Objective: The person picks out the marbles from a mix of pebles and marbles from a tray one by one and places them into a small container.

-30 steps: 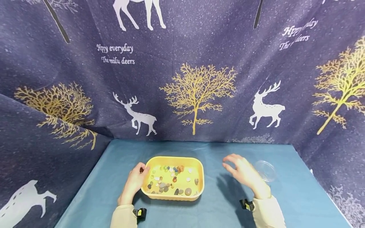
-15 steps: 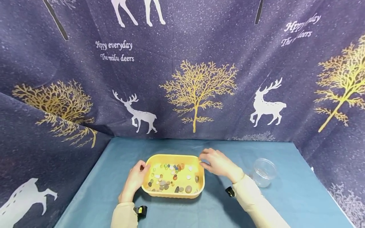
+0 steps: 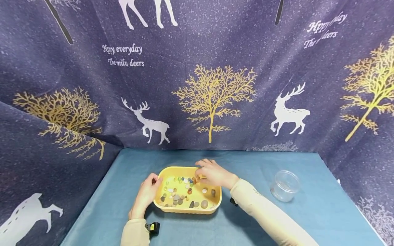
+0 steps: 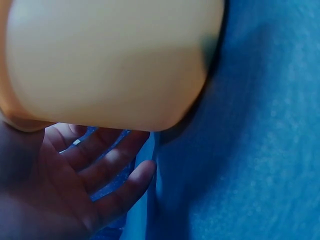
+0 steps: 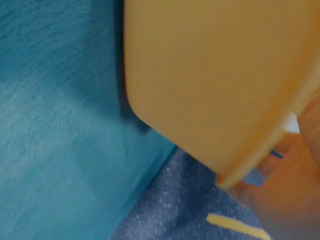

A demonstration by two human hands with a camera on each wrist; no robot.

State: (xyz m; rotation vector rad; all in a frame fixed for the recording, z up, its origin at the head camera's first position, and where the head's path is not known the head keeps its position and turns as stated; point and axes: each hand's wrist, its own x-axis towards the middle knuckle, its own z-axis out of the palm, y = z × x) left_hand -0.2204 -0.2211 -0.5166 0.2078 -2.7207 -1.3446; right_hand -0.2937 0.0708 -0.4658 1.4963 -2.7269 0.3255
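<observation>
In the head view, a yellow plastic basin (image 3: 187, 210) stands on the table, with glass marbles (image 3: 180, 179) towards its back and grey and brown pebbles (image 3: 176, 197) towards its front. My left hand (image 3: 145, 194) holds the basin's left rim, the thumb on the rim and the other fingers along the outer wall (image 4: 110, 80). Over the basin's right back part reaches my right hand (image 3: 213, 175), its fingertips bent down beside the orange marbles. Nothing shows in its grasp. The right wrist view has mostly the basin's outer wall (image 5: 210, 75), which hides those fingertips.
A clear round jar (image 3: 285, 186) stands upright on the blue tablecloth (image 3: 197, 229), right of the basin. Behind the table hangs a dark blue curtain (image 3: 197, 41) printed with deer and trees.
My right hand has moved left from beside the jar to over the basin, near the orange marbles. The left hand has stayed on the rim. The jar is now in full view.
</observation>
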